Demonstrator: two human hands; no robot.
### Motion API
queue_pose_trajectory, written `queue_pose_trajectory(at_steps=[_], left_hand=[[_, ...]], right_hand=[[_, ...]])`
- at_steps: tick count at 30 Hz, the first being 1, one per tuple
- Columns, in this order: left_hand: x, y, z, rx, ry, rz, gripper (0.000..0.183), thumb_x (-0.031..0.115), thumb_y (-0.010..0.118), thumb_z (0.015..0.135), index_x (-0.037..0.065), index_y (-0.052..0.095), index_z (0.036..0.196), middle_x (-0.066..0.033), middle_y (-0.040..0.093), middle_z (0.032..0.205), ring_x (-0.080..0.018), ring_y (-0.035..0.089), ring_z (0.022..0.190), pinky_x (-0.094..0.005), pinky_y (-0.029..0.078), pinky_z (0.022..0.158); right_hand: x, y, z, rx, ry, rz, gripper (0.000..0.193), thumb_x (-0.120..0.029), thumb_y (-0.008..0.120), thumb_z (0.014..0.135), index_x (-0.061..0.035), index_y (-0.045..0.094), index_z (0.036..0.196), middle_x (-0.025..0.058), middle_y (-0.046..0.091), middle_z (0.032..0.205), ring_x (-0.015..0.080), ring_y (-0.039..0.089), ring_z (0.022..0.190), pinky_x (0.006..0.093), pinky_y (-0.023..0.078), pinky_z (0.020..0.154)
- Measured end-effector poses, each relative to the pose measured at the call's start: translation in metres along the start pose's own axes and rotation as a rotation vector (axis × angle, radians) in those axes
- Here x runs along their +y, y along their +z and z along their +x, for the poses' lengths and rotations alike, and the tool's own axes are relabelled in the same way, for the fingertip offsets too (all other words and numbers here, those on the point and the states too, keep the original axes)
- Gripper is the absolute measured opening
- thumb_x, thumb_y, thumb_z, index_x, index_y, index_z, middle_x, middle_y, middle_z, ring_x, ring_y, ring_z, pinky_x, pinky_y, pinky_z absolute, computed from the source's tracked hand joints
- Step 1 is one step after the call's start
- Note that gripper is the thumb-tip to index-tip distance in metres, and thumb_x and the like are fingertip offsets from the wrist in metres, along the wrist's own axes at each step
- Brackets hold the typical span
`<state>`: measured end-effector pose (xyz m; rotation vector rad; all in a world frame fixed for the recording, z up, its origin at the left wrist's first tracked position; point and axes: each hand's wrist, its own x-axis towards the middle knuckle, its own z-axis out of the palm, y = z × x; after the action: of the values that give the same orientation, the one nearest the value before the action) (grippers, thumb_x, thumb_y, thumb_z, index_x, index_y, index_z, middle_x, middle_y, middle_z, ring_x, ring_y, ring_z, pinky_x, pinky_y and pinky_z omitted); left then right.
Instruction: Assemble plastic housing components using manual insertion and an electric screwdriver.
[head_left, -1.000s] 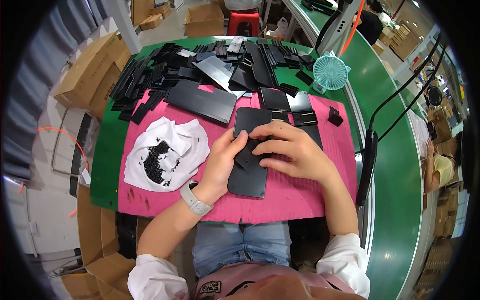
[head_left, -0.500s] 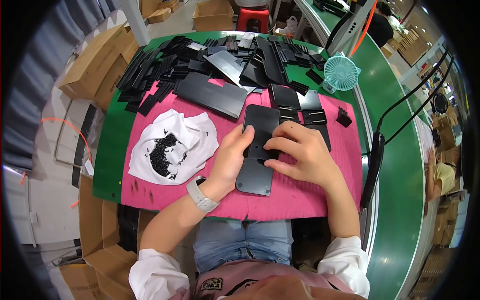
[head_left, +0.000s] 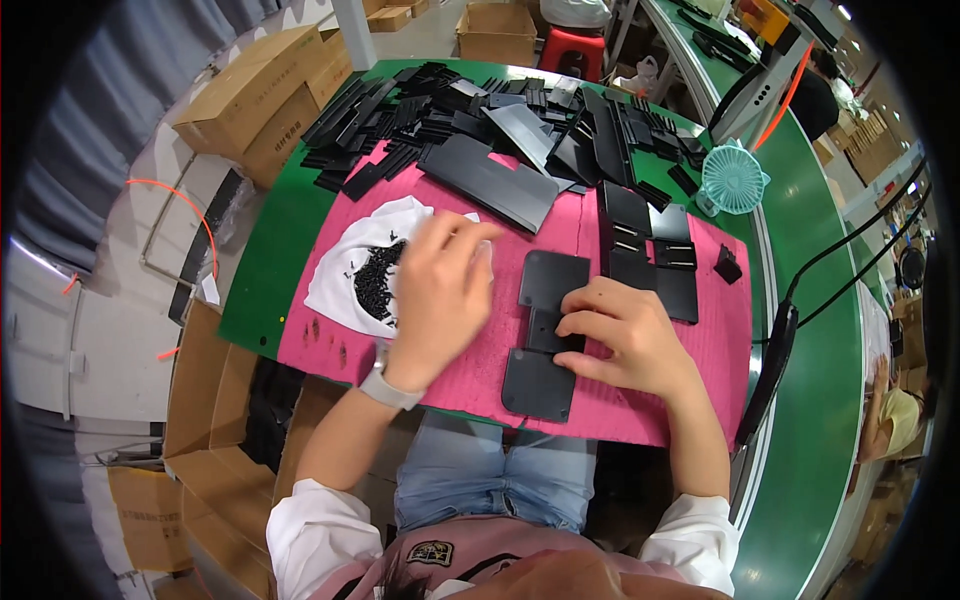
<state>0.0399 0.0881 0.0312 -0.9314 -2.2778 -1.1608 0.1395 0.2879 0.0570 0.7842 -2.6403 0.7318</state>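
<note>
A black panel assembly [head_left: 541, 388] lies on the pink mat: two wide plates with a narrower middle piece between them. My right hand [head_left: 632, 338] is on its right side, fingers curled and fingertips resting on the middle piece. Whether something small is under those fingertips is hidden. My left hand [head_left: 440, 305], a little blurred, is off the panel with its fingers apart, over the right side of a white cloth [head_left: 333, 262]. On that cloth is a heap of small black screws [head_left: 374, 285], partly covered by the left hand.
Black plates and strips [head_left: 430, 120] are piled along the far side of the table. One large black plate [head_left: 490, 185] lies beyond the cloth. Right of the panel are joined black pieces [head_left: 675, 290], a small black bracket [head_left: 728, 264] and a light-blue fan [head_left: 733, 180].
My left hand has let go of the panel and moved left to the screws on the cloth. My right hand stays on the panel's middle. The whole view has shifted.
</note>
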Motion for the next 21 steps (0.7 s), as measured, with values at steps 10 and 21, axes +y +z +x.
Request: queue_pose_trajectory(at_steps=[10, 21], left_hand=[[-0.036, 0.008, 0.001, -0.182, 0.091, 0.330, 0.007, 0.004, 0.065, 0.073, 0.003, 0.058, 0.072, -0.0076, 0.054, 0.072, -0.0273, 0.057, 0.077, -0.0390, 0.046, 0.065], [-0.011, 0.016, 0.007, 0.024, 0.170, 0.191, 0.006, 0.005, 0.062, 0.075, 0.001, 0.058, 0.075, -0.0116, 0.061, 0.073, -0.0283, 0.061, 0.063, -0.0351, 0.048, 0.056]], right_hand=[[-0.014, -0.025, -0.021, 0.184, 0.219, -0.061, 0.026, -0.011, 0.075, 0.064, -0.0047, 0.066, 0.088, 0.0082, 0.062, 0.097, 0.0262, 0.062, 0.087, 0.0345, 0.052, 0.073], [0.033, -0.060, -0.134, 0.366, 1.097, -1.073, 0.042, -0.037, 0.067, 0.079, -0.0129, 0.061, 0.114, 0.0058, 0.064, 0.089, 0.0252, 0.063, 0.078, 0.0374, 0.049, 0.067]])
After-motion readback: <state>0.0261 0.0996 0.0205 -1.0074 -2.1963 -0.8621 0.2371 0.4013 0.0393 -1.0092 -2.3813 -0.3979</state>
